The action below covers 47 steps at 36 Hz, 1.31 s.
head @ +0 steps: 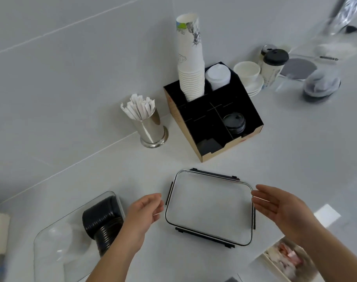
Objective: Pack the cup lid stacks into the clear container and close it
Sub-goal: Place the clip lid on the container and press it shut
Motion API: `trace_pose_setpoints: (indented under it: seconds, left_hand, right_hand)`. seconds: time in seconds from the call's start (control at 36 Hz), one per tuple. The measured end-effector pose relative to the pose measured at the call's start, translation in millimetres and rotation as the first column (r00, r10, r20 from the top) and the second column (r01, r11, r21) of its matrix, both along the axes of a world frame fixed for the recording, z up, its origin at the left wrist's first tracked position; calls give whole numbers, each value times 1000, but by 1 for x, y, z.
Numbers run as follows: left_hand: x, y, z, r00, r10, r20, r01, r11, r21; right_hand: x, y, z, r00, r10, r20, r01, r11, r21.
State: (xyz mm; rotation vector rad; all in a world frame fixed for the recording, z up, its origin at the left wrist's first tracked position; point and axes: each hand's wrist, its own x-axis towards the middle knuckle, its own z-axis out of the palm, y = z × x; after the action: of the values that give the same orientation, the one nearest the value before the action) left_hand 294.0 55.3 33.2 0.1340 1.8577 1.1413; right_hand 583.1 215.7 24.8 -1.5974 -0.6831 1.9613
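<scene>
1. While both hands hovered open over the white worktop (295, 151) in the head view, the left hand (145, 210) sat just beside the left edge of the clear lid (209, 208) and the right hand (279, 206) beside its right edge, neither one gripping.
2. That lid lay flat with its four dark latches flared outward; it looked stiff, light and rather slick, so the short side rims seemed the best holds (not the latches).
3. At lower left stood the clear container (51, 241), a black lid stack (103, 220) lying on its side inside.
4. More black lids (234, 123) sat in the organiser (212, 127) behind.
</scene>
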Motion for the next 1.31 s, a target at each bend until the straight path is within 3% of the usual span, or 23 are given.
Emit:
trace_pose_setpoints:
  seconds: [0.28,0.44,0.81,1.31]
  left_hand:
    - [-10,47,-35,973,-167,-160,128,965,-228]
    - [-13,61,-49,971,-216,-105,173,932,-318]
    - [-7,74,-48,926,-339,-165,267,899,-347]
    - [1,71,-44,910,-340,-239,244,903,-353]
  right_hand:
    - [22,7,-35,990,36,139,-29,999,-46]
    - [16,3,-45,975,125,186,-106,989,-106]
    - [5,2,-47,983,76,170,-48,986,-163]
    - [3,3,-39,973,119,198,-76,974,-212]
